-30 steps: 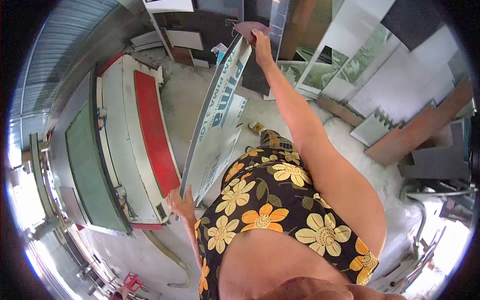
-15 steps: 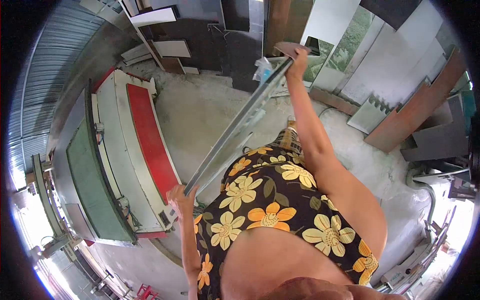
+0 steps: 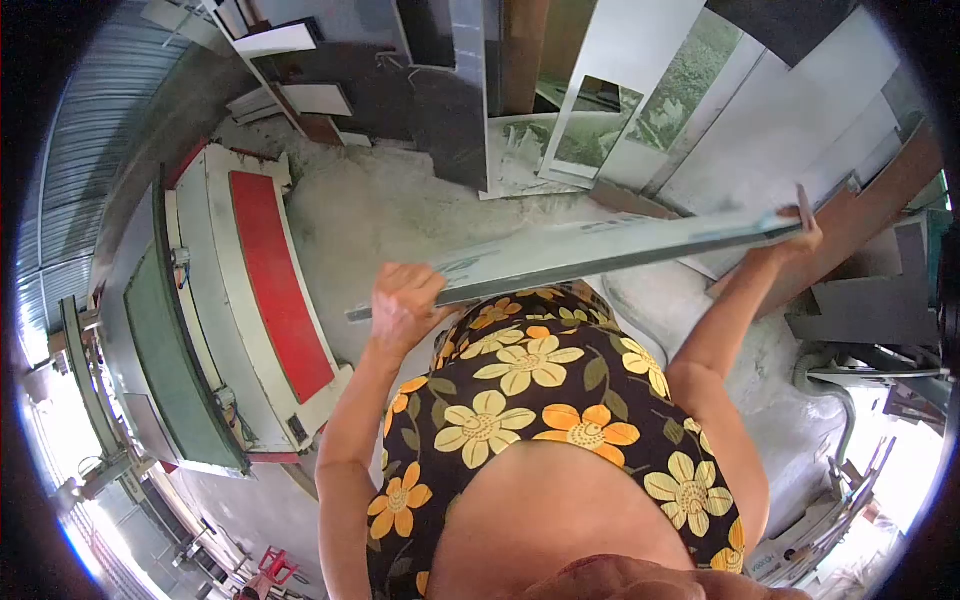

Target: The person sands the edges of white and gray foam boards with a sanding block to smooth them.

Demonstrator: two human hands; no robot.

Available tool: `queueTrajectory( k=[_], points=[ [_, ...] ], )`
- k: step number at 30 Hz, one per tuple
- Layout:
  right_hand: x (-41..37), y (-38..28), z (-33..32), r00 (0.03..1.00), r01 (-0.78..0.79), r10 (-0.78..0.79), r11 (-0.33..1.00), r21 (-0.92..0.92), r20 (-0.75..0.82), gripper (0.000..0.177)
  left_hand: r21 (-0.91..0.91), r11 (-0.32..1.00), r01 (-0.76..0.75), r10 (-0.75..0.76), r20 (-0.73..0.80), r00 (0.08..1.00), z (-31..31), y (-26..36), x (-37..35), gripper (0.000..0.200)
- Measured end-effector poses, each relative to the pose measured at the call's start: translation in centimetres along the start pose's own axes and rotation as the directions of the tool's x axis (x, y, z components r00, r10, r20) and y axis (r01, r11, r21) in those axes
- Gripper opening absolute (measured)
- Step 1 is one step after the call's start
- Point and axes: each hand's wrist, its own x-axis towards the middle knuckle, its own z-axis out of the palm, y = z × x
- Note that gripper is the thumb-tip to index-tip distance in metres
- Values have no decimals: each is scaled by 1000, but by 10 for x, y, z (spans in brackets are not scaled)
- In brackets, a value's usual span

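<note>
Left grip (image 3: 405, 300), right grip (image 3: 797, 241): panel (image 3: 600, 250) edges; floor (image 3: 375, 205) beyond.

a long, thin, flat rectangular panel (image 3: 575, 247) with a pale bluish-white face and a dark grey edge is shown slanted across the view, its left end seen lower than its right. the pale face is turned away from the wearer's torso and the dark edge toward it; blue-grey printing is faintly seen, too foreshortened to be read. the left end is gripped in the left hand (image 3: 402, 305), the right end in the right hand (image 3: 800, 238), where a thin mauve-brown flat piece (image 3: 804, 207) is also held, seen nearly edge-on.
</note>
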Motion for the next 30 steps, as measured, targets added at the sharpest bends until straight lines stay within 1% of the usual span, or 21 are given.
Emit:
queueTrajectory(
  k=[1, 3, 4, 5, 6, 8, 9, 10, 11, 14, 16, 18, 20, 22, 23, 25, 26, 27, 28, 29, 30],
  points=[
    [20, 0, -21, 992, -102, 117, 969, 223, -55, 43, -16, 999, -31, 32, 16, 999, 8, 9, 22, 35],
    [46, -17, -47, 970, -101, 153, 960, 261, -190, 43, -48, 995, -89, 92, 51, 995, 22, 25, 64, 34],
    [53, -28, -58, 960, -26, 44, 997, 67, -275, 44, -57, 989, -135, 138, 42, 990, 32, 31, 84, 33],
    [72, -10, -101, 960, -78, 83, 997, 28, -267, 47, -63, 981, -182, 185, 33, 982, 42, 37, 98, 33],
    [88, -4, -125, 935, -104, 152, 981, 161, -321, 47, -70, 971, -228, 230, 25, 973, 51, 43, 116, 33],
    [119, 17, -189, 928, -44, 21, 998, -54, -371, 45, -123, 952, -282, 286, 17, 958, 63, 59, 153, 31],
    [120, 11, -201, 917, 42, -72, 996, -85, -391, 30, -149, 940, -308, 313, 10, 950, 70, 68, 169, 30],
    [113, -3, -198, 863, 68, -247, 922, -382, -442, 18, -161, 926, -341, 346, 9, 938, 78, 75, 184, 30],
    [125, 4, -226, 839, 5, -320, 813, -583, -440, 9, -172, 912, -372, 379, 8, 925, 86, 81, 197, 30],
    [128, 19, -262, 770, 160, -357, 910, -382, -528, 14, -150, 869, -472, 482, 32, 876, 110, 95, 235, 32],
    [116, 17, -264, 706, 104, -461, 819, -565, -537, 12, -156, 840, -519, 531, 45, 846, 125, 102, 256, 34],
    [105, 14, -265, 739, 113, -356, 903, -415, -572, 12, -191, 815, -547, 564, 46, 825, 137, 107, 277, 36],
    [93, 27, -285, 711, 55, -188, 976, -212, -678, 12, -191, 789, -583, 602, 53, 797, 147, 112, 290, 38],
    [78, 29, -280, 687, -31, -131, 977, -209, -715, 19, -194, 770, -608, 629, 72, 774, 153, 110, 304, 39],
    [74, 40, -288, 667, -31, 19, 1000, -3, -745, 23, -190, 763, -617, 639, 86, 764, 156, 109, 309, 40],
    [61, 86, -321, 622, 4, 309, 918, 397, -720, 30, -181, 740, -648, 670, 113, 733, 163, 105, 322, 41],
    [52, 121, -352, 665, -138, 328, 937, 322, -670, 43, -172, 729, -663, 683, 126, 719, 167, 98, 326, 41],
    [48, 113, -329, 642, -124, 320, 940, 318, -697, 45, -160, 718, -678, 696, 137, 705, 170, 91, 331, 41],
    [40, 81, -264, 618, -109, 312, 943, 314, -722, 47, -159, 714, -682, 700, 141, 700, 173, 86, 335, 41],
    [33, 62, -222, 593, -94, 303, 946, 310, -746, 49, -159, 710, -686, 704, 145, 696, 177, 80, 339, 41],
    [28, 63, -210, 591, -118, 330, 938, 325, -736, 51, -159, 707, -689, 707, 148, 691, 180, 74, 343, 42]
  ],
)
